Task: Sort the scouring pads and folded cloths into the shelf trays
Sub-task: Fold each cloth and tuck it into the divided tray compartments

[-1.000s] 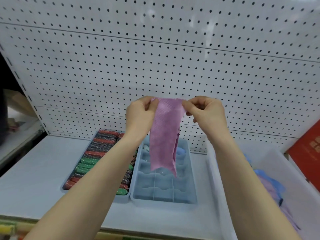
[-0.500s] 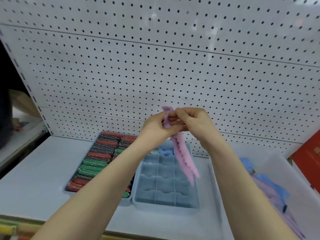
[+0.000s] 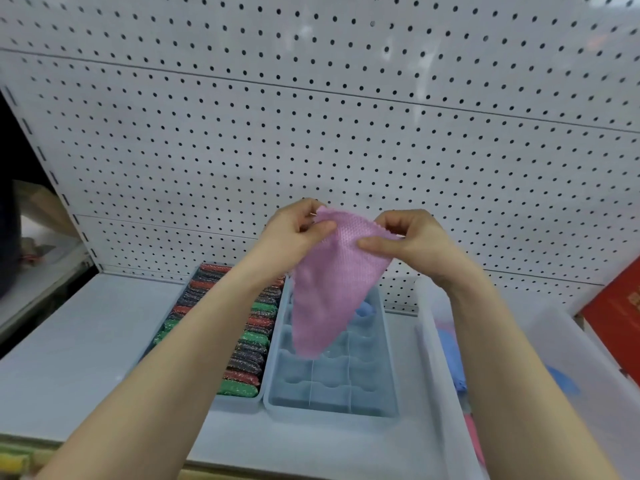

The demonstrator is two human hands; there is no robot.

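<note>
A pink textured cloth (image 3: 329, 289) hangs in the air above the shelf, doubled over into a short tapering flap. My left hand (image 3: 298, 233) pinches its upper left corner. My right hand (image 3: 412, 242) pinches its upper right edge with thumb across the front. Below it sits a pale blue divided tray (image 3: 332, 407) with wavy compartments; a folded blue cloth (image 3: 366, 310) lies in a far compartment. Left of it, a second tray (image 3: 239, 403) holds rows of red, green and grey scouring pads (image 3: 249, 344).
A large translucent bin (image 3: 440, 393) stands at the right with blue and pink cloths (image 3: 450, 355) inside. A white pegboard (image 3: 311, 126) rises behind the shelf (image 3: 76, 341). A red box (image 3: 620, 317) leans at the far right.
The cloth hung as a long strip, was then brought together edge to edge between both hands, and is now held spread as a shorter, wider folded flap. The view has tilted down slightly.
</note>
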